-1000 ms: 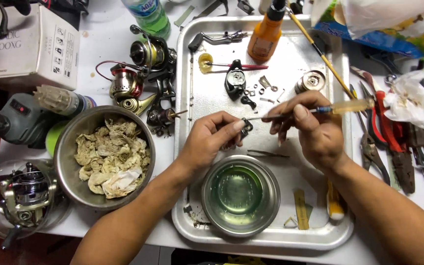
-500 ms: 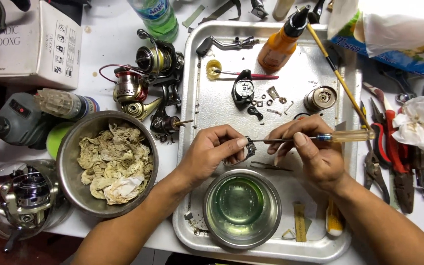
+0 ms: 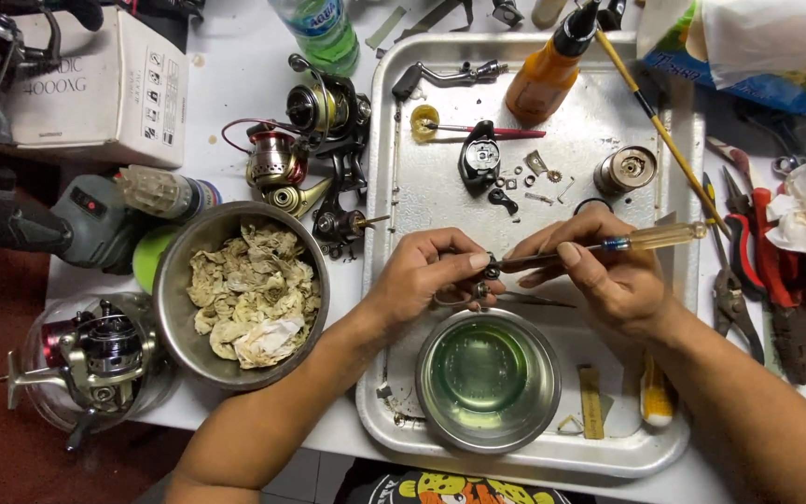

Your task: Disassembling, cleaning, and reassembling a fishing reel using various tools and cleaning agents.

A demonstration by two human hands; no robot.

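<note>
Head view: over the metal tray, the left hand pinches a small dark part between thumb and fingertips, just above the bowl of green liquid. The right hand is closed on a screwdriver, its tip at the part. Risk: the tip could slip off, and the part could drop into the bowl. Against the earlier frame, both hands sit slightly nearer the bowl, with the grip unchanged.
</note>
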